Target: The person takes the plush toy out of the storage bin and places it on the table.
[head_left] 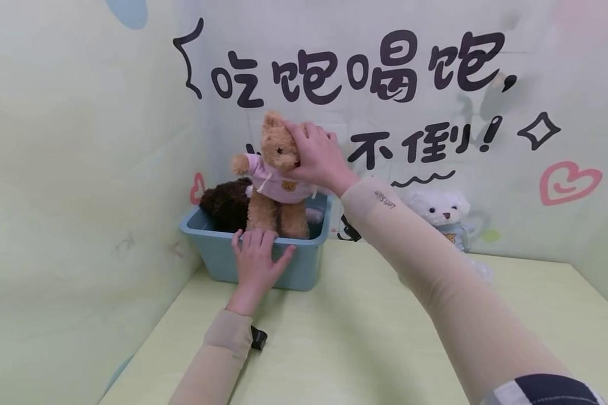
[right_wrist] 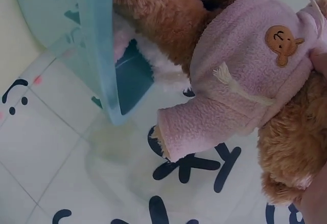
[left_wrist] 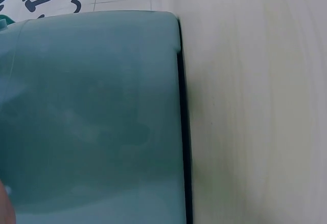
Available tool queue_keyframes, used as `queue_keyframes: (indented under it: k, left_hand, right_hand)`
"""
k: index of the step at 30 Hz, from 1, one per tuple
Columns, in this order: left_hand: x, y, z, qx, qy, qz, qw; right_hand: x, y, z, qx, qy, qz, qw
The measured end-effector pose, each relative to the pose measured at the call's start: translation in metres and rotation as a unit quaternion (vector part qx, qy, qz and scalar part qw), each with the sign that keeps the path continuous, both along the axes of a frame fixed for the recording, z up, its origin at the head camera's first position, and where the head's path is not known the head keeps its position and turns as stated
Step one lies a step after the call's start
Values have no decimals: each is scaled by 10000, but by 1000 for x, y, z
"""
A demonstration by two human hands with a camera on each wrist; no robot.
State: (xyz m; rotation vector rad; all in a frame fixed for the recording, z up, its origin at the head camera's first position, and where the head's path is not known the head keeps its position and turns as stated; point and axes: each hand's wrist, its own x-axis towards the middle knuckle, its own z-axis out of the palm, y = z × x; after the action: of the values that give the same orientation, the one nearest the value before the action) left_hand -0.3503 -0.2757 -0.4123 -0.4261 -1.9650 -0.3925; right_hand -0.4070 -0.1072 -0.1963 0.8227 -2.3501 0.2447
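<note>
A light-brown teddy bear (head_left: 277, 154) in a pink hoodie is upright over the front of a blue plastic bin (head_left: 255, 264). My right hand (head_left: 318, 156) grips the bear by its head. In the right wrist view, the hoodie (right_wrist: 245, 65) and the bear's legs show close beside the bin's rim (right_wrist: 104, 55). My left hand (head_left: 255, 261) holds the bin's front rim, fingers over the edge and thumb against the outer wall. Dark-brown plush (head_left: 226, 205) lies in the bin; part of some pale plush (right_wrist: 158, 63) shows there too.
A white teddy bear (head_left: 443, 211) in a blue top sits against the back wall, partly hidden by my right arm. The bin stands on a pale yellow table (head_left: 344, 326), close to the left wall. Printed black characters cover the back wall (head_left: 527, 50).
</note>
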Motion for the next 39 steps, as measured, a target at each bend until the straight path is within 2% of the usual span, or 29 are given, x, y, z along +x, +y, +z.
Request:
queue_keyframes:
  k: [7, 11, 17, 30, 39]
  left_hand:
    - [-3, 0, 1, 46, 24, -28, 10000]
    - [-2, -2, 0, 108, 43, -59, 9999]
    - [-1, -2, -2, 21, -47, 25, 10000]
    - [-5, 3, -3, 62, 202, -75, 9997]
    - [-3, 1, -1, 53, 26, -110, 9999]
  right_hand:
    - [6, 7, 20, 220, 539, 300, 9979]
    - [10, 10, 29, 365, 596, 219, 9973]
    - [12, 19, 34, 285, 841, 233, 9958]
    - [20, 39, 58, 229, 1279, 201, 9913]
    - [24, 53, 70, 260, 1357, 54, 9904]
